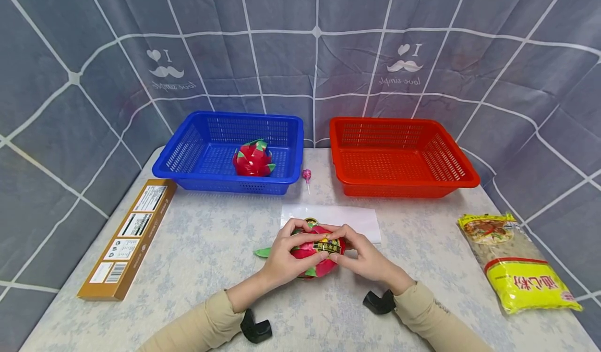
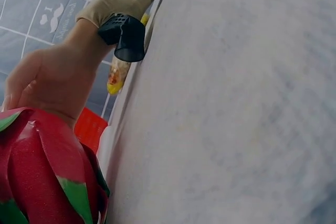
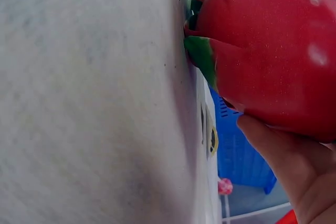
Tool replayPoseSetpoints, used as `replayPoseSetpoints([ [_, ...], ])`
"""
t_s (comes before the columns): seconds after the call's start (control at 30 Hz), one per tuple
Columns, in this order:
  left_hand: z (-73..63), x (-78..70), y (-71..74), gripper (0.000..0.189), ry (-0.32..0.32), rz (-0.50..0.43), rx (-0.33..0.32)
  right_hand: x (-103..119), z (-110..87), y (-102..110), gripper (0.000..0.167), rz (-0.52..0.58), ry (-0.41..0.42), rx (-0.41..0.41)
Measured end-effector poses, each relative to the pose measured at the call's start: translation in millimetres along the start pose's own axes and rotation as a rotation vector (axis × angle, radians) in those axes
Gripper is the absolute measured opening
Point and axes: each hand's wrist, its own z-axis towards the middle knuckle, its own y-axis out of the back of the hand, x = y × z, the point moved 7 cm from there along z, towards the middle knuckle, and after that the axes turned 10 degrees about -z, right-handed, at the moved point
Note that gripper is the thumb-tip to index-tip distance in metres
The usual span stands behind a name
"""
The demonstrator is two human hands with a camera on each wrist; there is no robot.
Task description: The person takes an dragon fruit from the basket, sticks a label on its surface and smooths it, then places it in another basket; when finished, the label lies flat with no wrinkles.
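A red dragon fruit (image 1: 307, 250) with green-tipped scales lies near the middle of the table, held from both sides. My left hand (image 1: 285, 253) curls round its left side, thumb on the front. From the right, my right hand (image 1: 363, 253) grips it, fingers over the top and thumb meeting the left thumb. Between the fingers a dark label with yellow characters (image 1: 327, 246) shows on the skin. The left wrist view has the fruit (image 2: 47, 171) before the right hand (image 2: 55, 77); the right wrist view shows its smooth red side (image 3: 268, 56).
White backing paper (image 1: 366, 224) lies just behind the fruit, a round sticker (image 3: 213, 139) on it. A blue basket (image 1: 225, 180) holds another dragon fruit (image 1: 253, 159). A pink lollipop (image 1: 307, 176) separates it from a red basket (image 1: 399, 185). A long box (image 1: 127, 242) lies left, a yellow food bag (image 1: 521, 268) right.
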Motion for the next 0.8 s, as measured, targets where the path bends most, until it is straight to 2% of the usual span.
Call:
replayPoseSetpoints([
  [0.17, 0.7, -5.3, 0.5, 0.029, -0.08, 0.0, -0.022, -9.0, -1.8, 2.2, 0.029, -0.017, -0.018, -0.046],
  [0.33, 4.1, -24.8, 2.2, 0.026, -0.137, -0.041, -0.034, -31.6, -7.2, 1.6, 0.039, -0.03, 0.058, -0.14],
  [0.47, 7.1, -38.6, 4.9, 0.023, -0.124, -0.073, -0.041, -35.2, -9.1, 4.5, 0.043, -0.088, 0.151, -0.197],
  [0.6, 7.9, -41.6, 5.9, 0.021, -0.103, -0.084, -0.049, -33.2, -9.8, 5.7, 0.044, -0.11, 0.221, -0.223],
  [0.67, 8.0, -40.3, 6.3, 0.02, -0.08, -0.105, -0.054, -33.1, -9.8, 5.7, 0.043, -0.087, 0.215, -0.231],
  [0.8, 7.7, -37.6, 7.0, 0.017, -0.059, -0.138, -0.067, -32.8, -9.4, 5.7, 0.041, -0.019, 0.142, -0.241],
])
